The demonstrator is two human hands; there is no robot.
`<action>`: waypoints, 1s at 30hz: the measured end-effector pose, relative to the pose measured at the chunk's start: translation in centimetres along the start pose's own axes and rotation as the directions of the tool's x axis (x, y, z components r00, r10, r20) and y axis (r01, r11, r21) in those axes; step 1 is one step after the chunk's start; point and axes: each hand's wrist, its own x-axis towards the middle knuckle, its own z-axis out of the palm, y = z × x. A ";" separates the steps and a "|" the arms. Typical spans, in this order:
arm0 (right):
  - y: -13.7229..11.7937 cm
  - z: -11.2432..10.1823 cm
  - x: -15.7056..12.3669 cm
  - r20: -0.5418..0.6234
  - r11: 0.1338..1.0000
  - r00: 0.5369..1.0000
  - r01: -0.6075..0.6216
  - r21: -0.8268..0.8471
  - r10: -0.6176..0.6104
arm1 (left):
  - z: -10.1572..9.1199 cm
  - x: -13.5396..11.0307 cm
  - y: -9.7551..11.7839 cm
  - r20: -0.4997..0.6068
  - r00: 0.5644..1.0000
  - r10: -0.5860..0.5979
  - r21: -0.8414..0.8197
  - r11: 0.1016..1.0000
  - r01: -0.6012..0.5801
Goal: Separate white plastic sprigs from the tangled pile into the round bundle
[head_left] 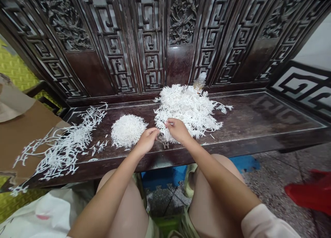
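Observation:
A big heap of white branched plastic pieces (187, 109) lies on the dark wooden bench seat (258, 121). My right hand (177, 129) rests at the heap's front edge, its fingers pinched on a white piece from it. Close to its left, my left hand (147, 140) is closed, fingertips pinched toward the same spot. A small round mound of tiny white bits (127, 130) sits just left of my left hand. Farther left, stripped white stems (66, 146) lie spread along the bench.
The carved dark backrest (155, 41) rises behind the bench. A small bottle (200, 81) stands behind the big heap. Cardboard (23, 134) lies at the left end. A white bag (43, 214) sits lower left, a red object (310, 193) on the floor right.

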 end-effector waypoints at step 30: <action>0.5 -0.1 0.5 0.111 0.970 0.994 -0.030 0.241 0.003 | -0.6 1.2 -1.6 0.171 0.911 -0.374 -0.679 0.626 0.384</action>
